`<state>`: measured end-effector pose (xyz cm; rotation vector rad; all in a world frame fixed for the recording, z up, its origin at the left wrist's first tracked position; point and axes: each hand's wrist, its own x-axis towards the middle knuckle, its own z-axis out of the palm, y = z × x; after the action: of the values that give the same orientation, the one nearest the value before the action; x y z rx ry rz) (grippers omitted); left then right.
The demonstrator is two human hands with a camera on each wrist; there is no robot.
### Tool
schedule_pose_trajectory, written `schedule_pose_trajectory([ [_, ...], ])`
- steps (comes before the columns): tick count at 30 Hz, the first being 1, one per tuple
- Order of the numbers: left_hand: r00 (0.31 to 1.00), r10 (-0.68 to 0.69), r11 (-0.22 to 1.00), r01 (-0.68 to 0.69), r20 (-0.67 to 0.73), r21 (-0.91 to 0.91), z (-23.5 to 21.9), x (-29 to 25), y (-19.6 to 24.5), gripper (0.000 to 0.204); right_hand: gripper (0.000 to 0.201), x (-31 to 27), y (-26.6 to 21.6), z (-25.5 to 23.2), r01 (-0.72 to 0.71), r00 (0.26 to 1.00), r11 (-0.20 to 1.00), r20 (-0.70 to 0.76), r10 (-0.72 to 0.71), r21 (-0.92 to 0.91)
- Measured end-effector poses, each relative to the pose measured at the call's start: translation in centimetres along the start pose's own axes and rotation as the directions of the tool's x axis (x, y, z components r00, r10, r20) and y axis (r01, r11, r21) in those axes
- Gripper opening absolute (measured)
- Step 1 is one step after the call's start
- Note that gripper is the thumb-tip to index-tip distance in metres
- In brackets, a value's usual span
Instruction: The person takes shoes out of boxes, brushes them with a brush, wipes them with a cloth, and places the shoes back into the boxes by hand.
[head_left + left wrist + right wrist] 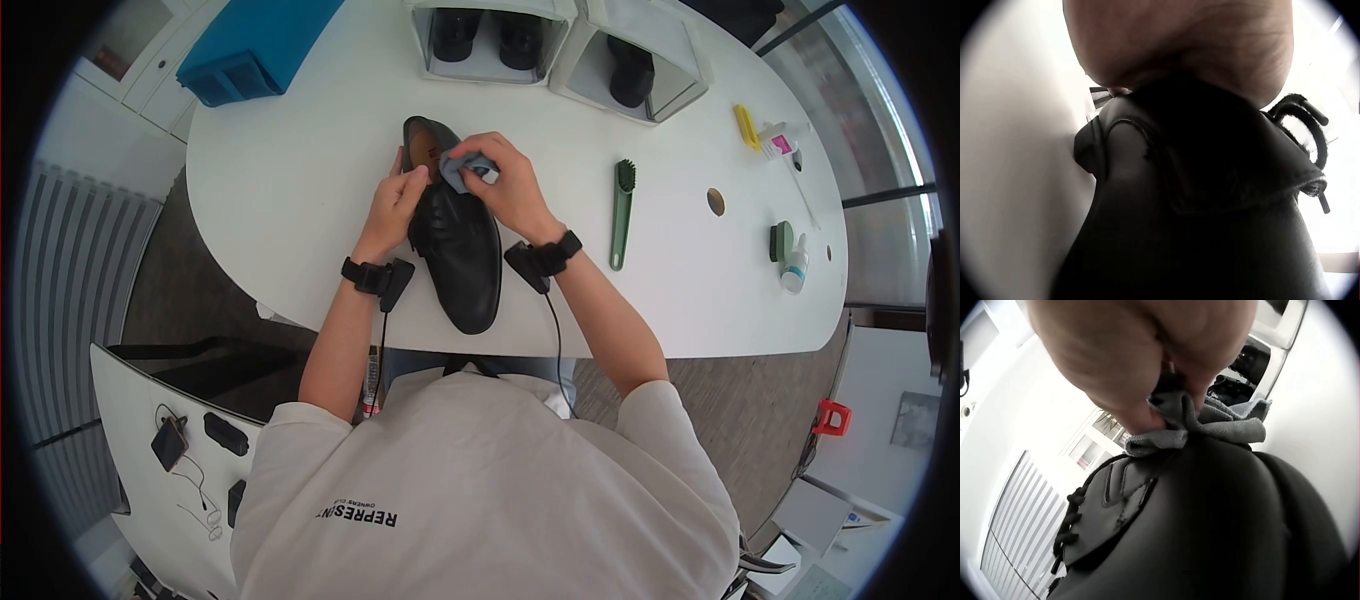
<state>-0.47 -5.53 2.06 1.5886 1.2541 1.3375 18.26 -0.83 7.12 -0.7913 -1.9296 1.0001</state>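
One black lace-up shoe [456, 235] is lying on the white table [560, 300], toe [474, 308] toward the person [490, 470]; likely handling light, firm, slightly slippery, collar [442, 127] offering best hold; smooth upper [463, 272], tan insole [425, 150] showing; left hand [390, 207] gripping its collar; right hand [516, 190] pinching grey cloth [452, 174] against it.

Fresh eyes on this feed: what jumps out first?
The black shoe at the near side of the table: the left hand grips it, the right hand pinches a grey cloth against it by the opening. Then the green brush right of the shoe, and the blue item at far left.
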Motion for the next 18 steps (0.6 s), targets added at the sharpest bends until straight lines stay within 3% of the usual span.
schedule_pose_trajectory([
  [2,0.993,-0.12,0.993,0.12,0.005,-0.015,-0.4,-0.5,0.3,0.045,0.026,0.0,0.3,0.3,0.005,1.0,1.0,-0.003,-0.005,0.015],
  [7,0.973,-0.227,0.974,0.226,-0.035,-0.032,-1.5,-1.9,1.2,0.042,0.024,-1.9,0.5,0.3,0.003,0.999,0.999,-0.039,-0.001,0.04],
  [9,0.964,-0.264,0.964,0.264,-0.009,-0.038,-1.8,-2.4,1.2,0.041,0.024,-3.6,-0.1,0.3,-0.105,0.993,0.994,-0.044,0.106,0.026],
  [11,0.945,-0.284,0.946,0.249,-0.161,-0.206,-1.7,-2.7,1.4,0.037,0.025,-5.5,-1.1,0.6,-0.033,0.998,0.999,-0.057,0.032,-0.028],
  [12,0.944,-0.29,0.944,0.254,-0.16,-0.211,-1.7,-2.6,1.4,0.037,0.025,-6.6,-1.7,0.7,0.033,0.997,0.996,-0.062,-0.039,-0.083],
  [14,0.961,-0.277,0.951,0.274,0.0,-0.141,-2.2,-2.2,2.0,0.034,0.029,-8.6,-3.2,0.9,0.069,0.996,0.992,-0.042,-0.074,-0.11],
  [16,0.957,-0.291,0.948,0.288,0.003,-0.135,-1.5,-1.9,2.1,0.033,0.034,-10.4,-4.1,1.1,0.158,0.977,0.986,0.155,-0.147,-0.06],
  [17,0.954,-0.3,0.945,0.298,0.007,-0.131,-1.3,-1.7,2.3,0.032,0.034,-11.2,-4.7,1.3,0.158,0.977,0.986,0.154,-0.148,-0.06],
  [18,0.955,-0.296,0.947,0.295,0.009,-0.131,-1.2,-1.5,2.4,0.032,0.035,-12.0,-5.3,1.6,0.192,0.952,0.981,0.249,-0.179,-0.03],
])
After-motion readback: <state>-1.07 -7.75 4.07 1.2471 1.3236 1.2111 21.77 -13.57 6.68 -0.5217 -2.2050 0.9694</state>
